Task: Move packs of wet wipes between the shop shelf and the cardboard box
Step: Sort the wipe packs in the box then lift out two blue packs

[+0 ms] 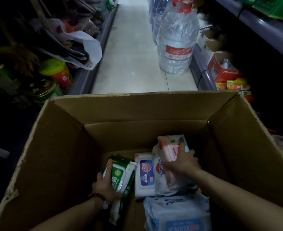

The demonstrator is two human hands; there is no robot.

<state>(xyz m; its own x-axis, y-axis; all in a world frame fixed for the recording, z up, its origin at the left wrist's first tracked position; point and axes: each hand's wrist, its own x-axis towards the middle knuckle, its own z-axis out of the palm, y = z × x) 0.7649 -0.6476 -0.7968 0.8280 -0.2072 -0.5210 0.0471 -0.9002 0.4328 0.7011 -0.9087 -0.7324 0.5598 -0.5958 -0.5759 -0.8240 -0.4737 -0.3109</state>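
A big open cardboard box point(67, 147) fills the lower half of the head view. Both my hands reach down into it. My left hand point(104, 184) grips a green and white pack of wet wipes point(120, 174) at the box's lower left. My right hand point(182, 162) closes over a pink and white pack point(168, 147) that lies on top of other packs. Between the two stands a white pack with a blue lid point(144, 174). A larger pale blue pack point(179, 212) lies nearest to me.
Beyond the box runs a narrow pale aisle floor point(130, 55). Wrapped large water bottles point(175, 40) stand on its right side. A low shelf on the left holds a white plastic bag point(85, 45) and a green-lidded jar point(57, 70). The right shelf carries a red carton point(224, 69).
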